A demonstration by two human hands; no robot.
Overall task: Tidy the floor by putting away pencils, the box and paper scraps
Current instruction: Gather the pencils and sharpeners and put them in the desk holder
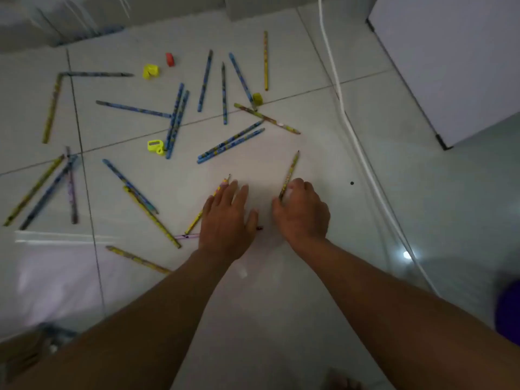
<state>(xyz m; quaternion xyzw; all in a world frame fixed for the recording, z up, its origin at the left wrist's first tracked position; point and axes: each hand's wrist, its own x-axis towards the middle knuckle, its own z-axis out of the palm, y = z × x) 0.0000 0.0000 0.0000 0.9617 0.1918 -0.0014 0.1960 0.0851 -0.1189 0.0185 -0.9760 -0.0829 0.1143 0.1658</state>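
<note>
Several blue and yellow pencils lie scattered over the grey tiled floor (365, 114). My right hand (302, 211) has its fingers curled around a yellow pencil (291, 171) whose tip points away from me. My left hand (228, 218) lies flat with fingers apart, palm down, over a yellow pencil (197, 219) and a pink pencil (185, 236); I cannot tell whether it grips either. A pair of blue pencils (230, 146) lies just beyond both hands. A clear plastic bag (56, 266) lies at the lower left.
Two yellow sharpeners (155, 146) (150, 71), a small yellow piece (257, 98) and a red eraser (170, 59) lie among the pencils. A white cable (354, 136) runs along the right. A white cabinet (450, 66) stands at the upper right. A purple object (508, 313) is at the right edge.
</note>
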